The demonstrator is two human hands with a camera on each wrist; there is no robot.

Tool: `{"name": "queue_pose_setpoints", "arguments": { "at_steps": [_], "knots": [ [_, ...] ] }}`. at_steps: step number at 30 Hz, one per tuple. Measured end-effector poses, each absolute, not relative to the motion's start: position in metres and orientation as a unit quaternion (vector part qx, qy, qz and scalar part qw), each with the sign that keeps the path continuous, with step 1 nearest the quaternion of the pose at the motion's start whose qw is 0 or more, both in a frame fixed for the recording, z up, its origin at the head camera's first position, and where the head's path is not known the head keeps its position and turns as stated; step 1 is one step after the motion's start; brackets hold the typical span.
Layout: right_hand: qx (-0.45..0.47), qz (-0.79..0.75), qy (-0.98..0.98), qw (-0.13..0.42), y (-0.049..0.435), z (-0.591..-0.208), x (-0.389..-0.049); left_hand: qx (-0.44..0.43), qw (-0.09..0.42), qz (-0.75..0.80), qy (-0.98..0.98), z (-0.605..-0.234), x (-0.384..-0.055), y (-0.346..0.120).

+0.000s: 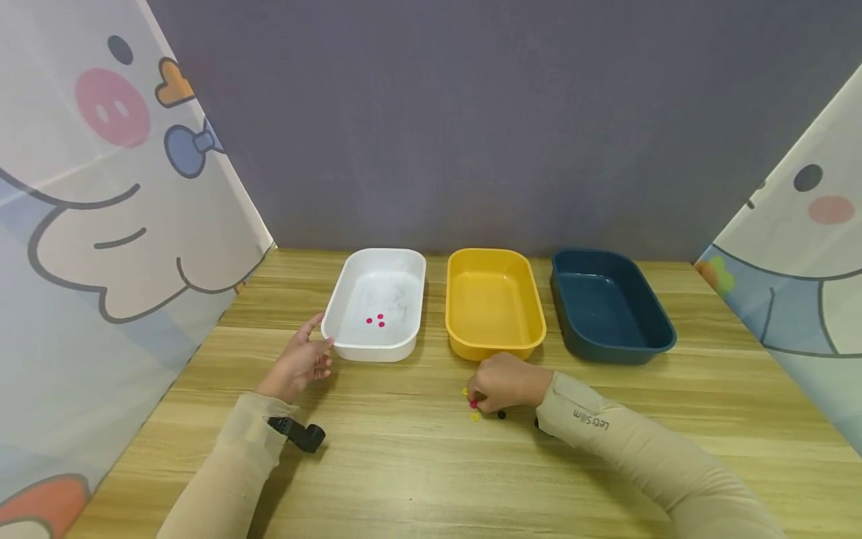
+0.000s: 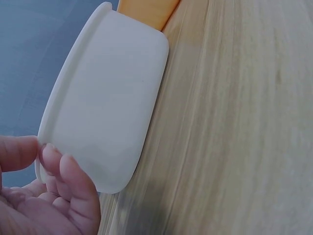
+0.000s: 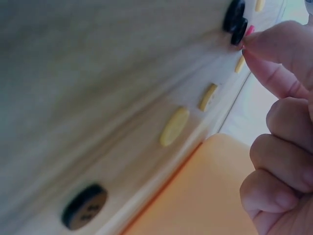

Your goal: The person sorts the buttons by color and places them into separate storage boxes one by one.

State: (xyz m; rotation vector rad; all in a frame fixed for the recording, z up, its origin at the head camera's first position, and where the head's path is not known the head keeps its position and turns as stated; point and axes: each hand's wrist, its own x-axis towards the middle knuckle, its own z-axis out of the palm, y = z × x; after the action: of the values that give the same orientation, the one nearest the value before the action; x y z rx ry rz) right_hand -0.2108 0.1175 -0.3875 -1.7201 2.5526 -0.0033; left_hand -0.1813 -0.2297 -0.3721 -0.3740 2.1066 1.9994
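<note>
My left hand [image 1: 296, 365] holds the near left corner of a white plastic basin [image 1: 374, 352], its thumb and fingers at the rim [image 2: 73, 78]. Three red buttons [image 1: 381, 324] lie inside that basin. In front of the yellow basin [image 1: 494, 349], my right hand [image 1: 506, 383] pinches at a red button [image 1: 474, 404] on the table with thumb and index finger. The fingertips partly hide this button in the right wrist view. Around it lie several yellow buttons [image 3: 174, 126] and black buttons [image 3: 84, 206], some hidden from the head view by the hand.
A dark blue basin [image 1: 619, 353] stands to the right of the yellow one. All three basins line up on the wood-grain table [image 1: 404, 464] before a grey partition [image 1: 438, 127]. Cartoon-printed panels [image 1: 135, 247] flank both sides.
</note>
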Motion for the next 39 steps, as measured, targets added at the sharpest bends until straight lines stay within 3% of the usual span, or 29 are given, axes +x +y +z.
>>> {"name": "queue_pose_setpoints", "arguments": {
  "at_steps": [13,39],
  "knots": [
    [-0.56,0.001,0.826,0.053,0.1152,-0.3845,-0.2105,-0.137,0.1,0.673,0.72,-0.3741,-0.183,-0.2308],
    [-0.575,0.041,0.817,0.012,0.1082,-0.3836,-0.2076,-0.134,0.102,0.672,0.721,-0.3737,-0.1832,-0.2309]
  ]
}}
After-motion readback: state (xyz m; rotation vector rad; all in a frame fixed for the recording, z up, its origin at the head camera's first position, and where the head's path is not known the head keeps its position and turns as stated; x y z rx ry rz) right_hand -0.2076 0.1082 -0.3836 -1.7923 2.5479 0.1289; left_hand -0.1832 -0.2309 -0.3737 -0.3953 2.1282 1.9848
